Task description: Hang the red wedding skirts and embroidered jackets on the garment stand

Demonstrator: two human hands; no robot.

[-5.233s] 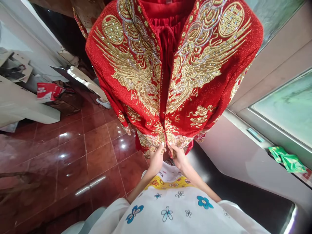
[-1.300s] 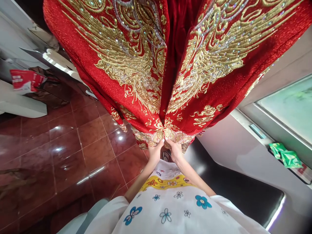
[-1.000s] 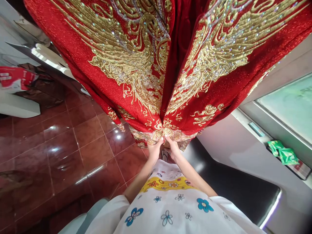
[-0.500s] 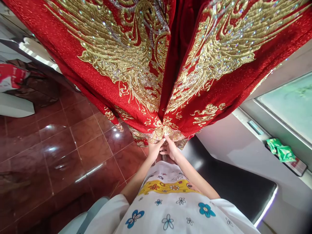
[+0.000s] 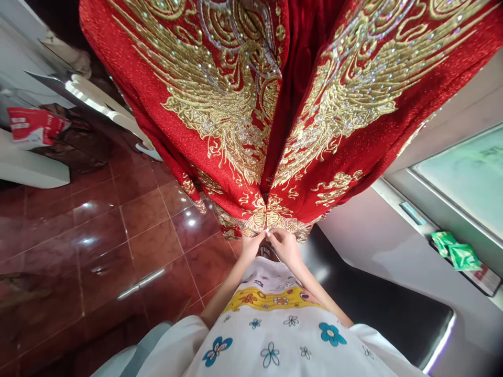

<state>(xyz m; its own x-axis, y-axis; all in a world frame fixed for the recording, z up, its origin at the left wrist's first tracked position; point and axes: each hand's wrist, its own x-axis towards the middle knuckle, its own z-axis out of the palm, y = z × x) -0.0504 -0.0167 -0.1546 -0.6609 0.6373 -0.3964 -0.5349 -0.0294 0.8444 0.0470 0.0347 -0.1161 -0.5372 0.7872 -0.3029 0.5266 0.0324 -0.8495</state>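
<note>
A red jacket [image 5: 353, 141] with gold embroidery and glittering beads hangs before me, its front edges parted higher up and meeting at the hem. My left hand [image 5: 252, 243] pinches the hem just left of that meeting point. Close beside it, my right hand [image 5: 283, 243] has thumb and finger pressed together at the front edge, against the hem. Between the fingertips a tiny pale spot shows, too small to name. A round gold motif [image 5: 271, 217] lies right above my fingers.
A black padded seat [image 5: 377, 298] stands at the right, below a ledge with green packets [image 5: 459, 252]. Glossy red floor tiles [image 5: 149, 246] spread at left. A red and white bag [image 5: 37, 127] lies farther back, near a white curved furniture piece [image 5: 102, 104].
My right hand has turned, its fingers now curled in a pinch with the wrist bent outward. The left hand stays at the hem. The view has shifted slightly, showing more at left.
</note>
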